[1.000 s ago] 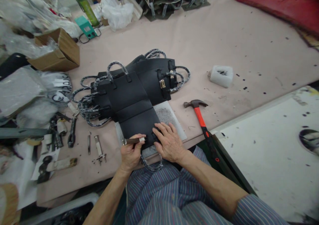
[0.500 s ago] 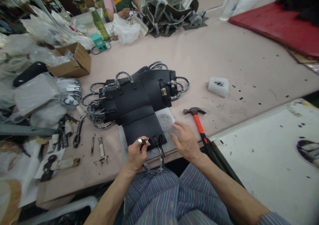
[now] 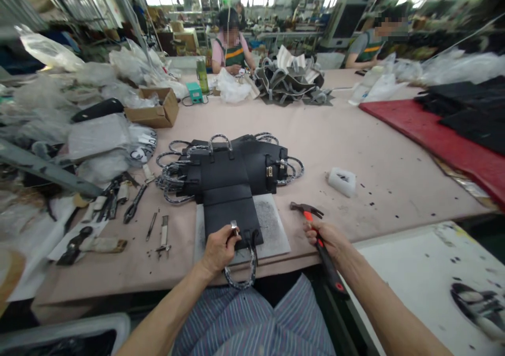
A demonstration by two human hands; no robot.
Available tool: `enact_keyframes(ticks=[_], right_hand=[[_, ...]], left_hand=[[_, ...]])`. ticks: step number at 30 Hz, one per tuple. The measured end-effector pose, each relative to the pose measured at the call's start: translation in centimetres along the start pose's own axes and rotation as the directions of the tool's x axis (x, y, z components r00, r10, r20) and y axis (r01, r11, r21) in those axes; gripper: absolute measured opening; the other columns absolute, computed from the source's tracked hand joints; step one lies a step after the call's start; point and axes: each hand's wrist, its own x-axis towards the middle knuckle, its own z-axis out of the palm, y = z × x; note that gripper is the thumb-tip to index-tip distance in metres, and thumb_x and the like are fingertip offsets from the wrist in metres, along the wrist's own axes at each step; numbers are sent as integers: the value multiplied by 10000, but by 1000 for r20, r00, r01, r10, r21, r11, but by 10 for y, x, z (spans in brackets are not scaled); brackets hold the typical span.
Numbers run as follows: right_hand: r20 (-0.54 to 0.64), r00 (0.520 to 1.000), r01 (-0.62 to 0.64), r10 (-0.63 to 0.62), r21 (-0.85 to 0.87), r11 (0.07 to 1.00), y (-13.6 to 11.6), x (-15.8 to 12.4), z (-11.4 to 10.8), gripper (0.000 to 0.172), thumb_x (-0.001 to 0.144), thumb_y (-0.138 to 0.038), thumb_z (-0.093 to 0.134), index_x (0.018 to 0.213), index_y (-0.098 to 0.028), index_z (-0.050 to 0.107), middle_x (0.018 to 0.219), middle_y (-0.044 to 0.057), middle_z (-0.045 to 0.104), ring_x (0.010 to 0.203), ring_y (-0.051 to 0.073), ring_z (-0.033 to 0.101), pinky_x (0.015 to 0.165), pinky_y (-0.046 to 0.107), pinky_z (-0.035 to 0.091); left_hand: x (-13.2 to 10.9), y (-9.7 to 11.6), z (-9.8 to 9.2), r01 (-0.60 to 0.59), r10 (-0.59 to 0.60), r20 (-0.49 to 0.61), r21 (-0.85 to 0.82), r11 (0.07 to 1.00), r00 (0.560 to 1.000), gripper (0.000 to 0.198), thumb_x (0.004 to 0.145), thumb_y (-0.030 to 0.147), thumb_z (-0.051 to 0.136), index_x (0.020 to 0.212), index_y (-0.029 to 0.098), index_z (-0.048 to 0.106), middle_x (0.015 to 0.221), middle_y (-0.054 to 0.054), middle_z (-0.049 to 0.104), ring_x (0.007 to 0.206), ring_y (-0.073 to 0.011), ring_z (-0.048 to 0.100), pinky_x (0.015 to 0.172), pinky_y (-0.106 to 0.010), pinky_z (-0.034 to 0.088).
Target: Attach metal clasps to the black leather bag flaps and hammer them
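Note:
A black bag panel (image 3: 231, 214) lies over a pale board (image 3: 274, 230) at the table's front edge, its patterned rope handle (image 3: 241, 283) hanging toward me. My left hand (image 3: 221, 248) is closed around a short metal punch (image 3: 233, 225), held upright over the panel beside the handle's tab; its lower end is hidden. My right hand (image 3: 325, 236) grips the red and black shaft of a claw hammer (image 3: 311, 210), whose head is at the table right of the board. Behind the panel lies a pile of black bag pieces (image 3: 221, 166) with rope handles and gold-coloured clasps.
Hand tools, including a hammer (image 3: 79, 245) and pliers (image 3: 134, 204), lie at the left. A white block (image 3: 342, 181) sits right of the pile. Farther back are a cardboard box (image 3: 153, 108), grey bag pieces (image 3: 292, 80) and a red board (image 3: 410, 130). Two co-workers sit across the table.
My right hand has moved from beside the board to the right and taken hold of the hammer's shaft. My left hand keeps the punch over the panel. The view has tilted up.

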Motion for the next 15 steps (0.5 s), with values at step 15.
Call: enact_keyframes(ticks=[15], right_hand=[[584, 429, 768, -689, -637, -62, -82, -128, 87, 276, 1031, -368, 423, 789, -245, 478, 533, -42, 482, 409, 112, 365, 441, 287, 192]], left_hand=[[-2, -4, 2, 19, -18, 12, -7, 1000, 1000, 104, 887, 202, 593, 940, 224, 679, 831, -19, 749, 756, -177, 731, 723, -263, 567]])
